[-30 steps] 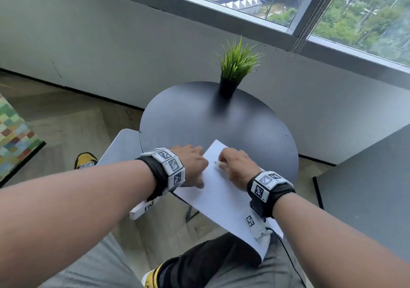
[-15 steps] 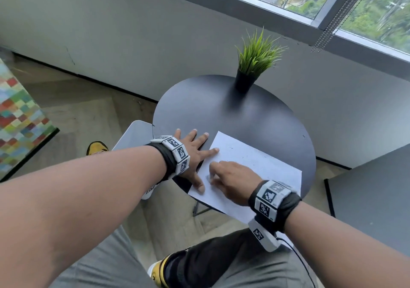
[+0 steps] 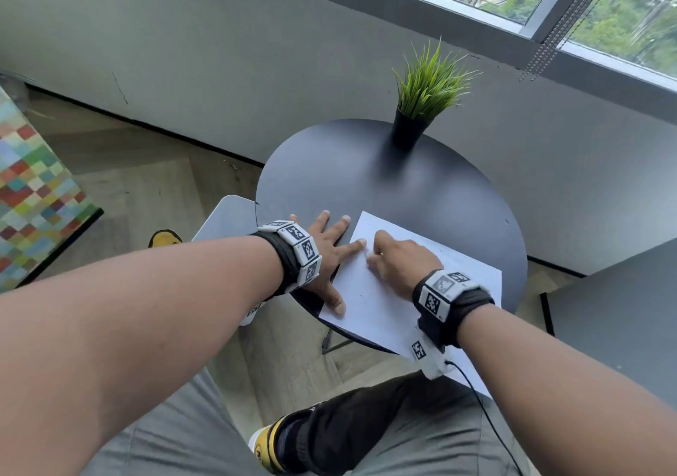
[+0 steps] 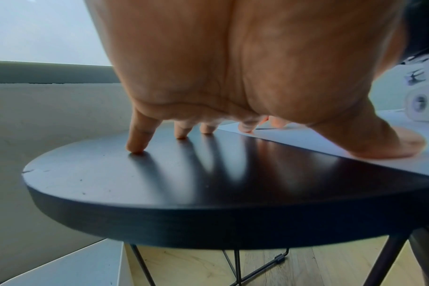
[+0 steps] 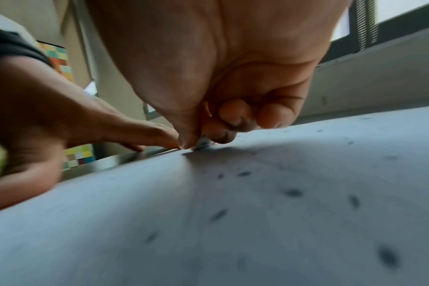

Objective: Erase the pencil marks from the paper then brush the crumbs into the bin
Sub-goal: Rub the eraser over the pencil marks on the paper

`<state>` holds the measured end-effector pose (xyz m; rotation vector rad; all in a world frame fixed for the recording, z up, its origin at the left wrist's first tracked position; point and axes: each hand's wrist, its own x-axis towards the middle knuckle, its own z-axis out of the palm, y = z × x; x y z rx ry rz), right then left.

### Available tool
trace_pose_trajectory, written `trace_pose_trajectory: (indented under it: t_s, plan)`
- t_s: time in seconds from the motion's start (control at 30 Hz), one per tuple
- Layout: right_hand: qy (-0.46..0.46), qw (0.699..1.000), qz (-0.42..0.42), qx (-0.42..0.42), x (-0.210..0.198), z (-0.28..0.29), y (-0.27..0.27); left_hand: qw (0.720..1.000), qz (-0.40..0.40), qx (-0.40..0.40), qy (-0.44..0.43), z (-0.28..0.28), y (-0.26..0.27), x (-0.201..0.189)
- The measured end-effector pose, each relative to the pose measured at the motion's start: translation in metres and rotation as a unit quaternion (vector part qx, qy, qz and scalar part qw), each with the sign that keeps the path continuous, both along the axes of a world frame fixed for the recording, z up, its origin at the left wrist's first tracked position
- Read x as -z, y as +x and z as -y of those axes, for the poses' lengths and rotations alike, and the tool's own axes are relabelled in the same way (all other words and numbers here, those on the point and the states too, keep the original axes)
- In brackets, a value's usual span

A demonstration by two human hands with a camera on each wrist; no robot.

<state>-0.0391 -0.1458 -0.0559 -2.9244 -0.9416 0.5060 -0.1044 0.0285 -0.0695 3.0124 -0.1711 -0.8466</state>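
A white sheet of paper lies on the round black table, its near corner hanging over the edge. My left hand lies flat with spread fingers, thumb and index finger pressing the paper's left edge, the other fingers on the table. My right hand pinches a small white eraser and presses it on the paper near the left edge. Dark eraser crumbs lie scattered over the paper in the right wrist view. In the left wrist view the left hand's fingertips touch the table.
A black pot with a green grass plant stands at the table's far side. A grey bin stands on the floor at the table's left, partly under it. A dark grey surface is at the right. A colourful checked rug lies far left.
The left hand has gone from curled to flat with spread fingers on the paper's left edge. The right hand has moved with the eraser towards the paper's upper left part.
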Motion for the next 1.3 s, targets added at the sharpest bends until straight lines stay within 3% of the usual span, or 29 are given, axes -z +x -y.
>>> trace_pose_trajectory:
  t_s: [0.07,0.2,0.37,0.5,0.57,0.67,0.83,1.0,1.13,1.17,1.3]
  plan:
    - [0.003,1.000,0.002,0.012,0.002,-0.003,-0.002,1.000,-0.005,0.005,0.000,0.001,0.000,-0.001]
    - [0.011,0.992,-0.052,-0.115,0.008,-0.005,-0.032,1.000,-0.009,0.027,-0.011,0.002,0.003,-0.002]
    - [0.018,1.000,-0.011,0.006,-0.004,0.010,0.000,0.999,-0.024,0.027,-0.010,0.002,0.006,0.003]
    - [0.027,0.992,-0.043,-0.112,-0.003,0.003,-0.028,0.999,-0.026,0.022,-0.015,0.003,0.006,0.003]
    - [0.035,0.995,-0.035,-0.086,-0.002,0.006,-0.022,0.999,-0.026,0.019,-0.015,0.003,0.005,0.003]
    - [0.052,0.998,0.008,0.019,-0.002,0.018,-0.005,0.999,-0.021,0.019,-0.017,0.003,0.004,0.005]
    - [0.046,0.997,-0.005,-0.056,0.003,0.033,-0.019,0.999,-0.012,0.015,-0.027,0.002,0.004,0.008]
    - [0.091,0.996,0.022,0.007,0.007,0.037,-0.016,1.000,-0.009,0.013,-0.026,0.004,0.003,0.009]
    - [0.069,0.987,-0.026,-0.144,0.007,0.032,-0.047,1.000,-0.012,0.009,-0.020,0.005,0.002,0.007]
    - [0.069,0.986,-0.036,-0.150,0.005,0.034,-0.045,1.000,-0.013,0.010,-0.019,0.005,0.003,0.007]
    - [0.078,0.996,0.036,-0.021,0.003,0.039,-0.016,1.000,-0.011,0.012,-0.012,0.008,0.005,0.004]
